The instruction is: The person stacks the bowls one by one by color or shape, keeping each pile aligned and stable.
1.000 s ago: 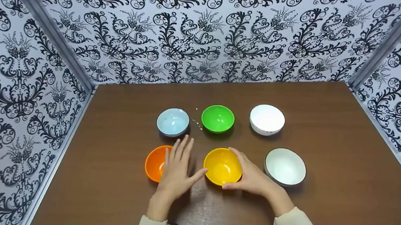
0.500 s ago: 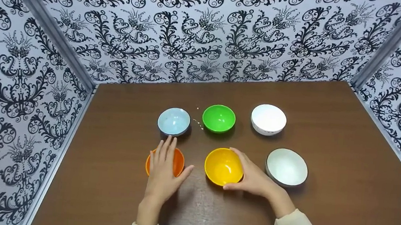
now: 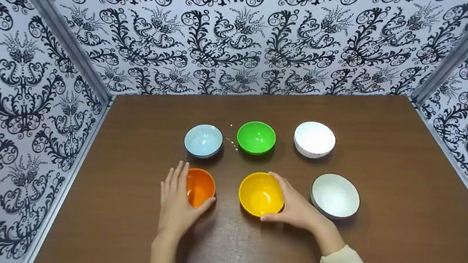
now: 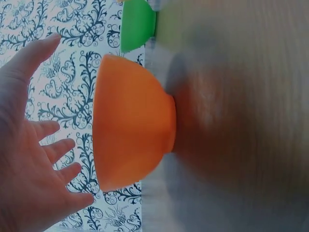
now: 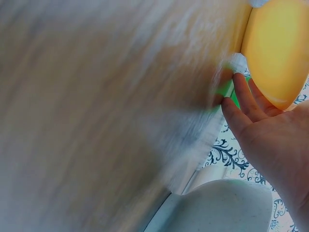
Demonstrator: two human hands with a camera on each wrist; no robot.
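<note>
My left hand (image 3: pixel 179 205) hovers at the left side of an orange bowl (image 3: pixel 201 188), its fingers spread and its thumb near the bowl's front rim. In the left wrist view the orange bowl (image 4: pixel 133 123) stands upright on the table, with a gap between it and the palm. My right hand (image 3: pixel 297 207) holds a yellow bowl (image 3: pixel 260 193) from its right side, thumb at the near rim and fingers round the far side. The right wrist view shows those fingers (image 5: pixel 246 104) beside the yellow bowl (image 5: pixel 277 48).
Behind stand a light blue bowl (image 3: pixel 203 140), a green bowl (image 3: pixel 256 137) and a white bowl (image 3: pixel 314 139). Another pale bowl (image 3: pixel 335 196) stands close to the right wrist. Small crumbs (image 3: pixel 233 143) lie left of the green bowl. Patterned walls (image 3: pixel 241 43) edge the brown table (image 3: pixel 403 184).
My left hand has moved left, from beside the yellow bowl across the orange bowl to its left side. The right hand stays at the yellow bowl.
</note>
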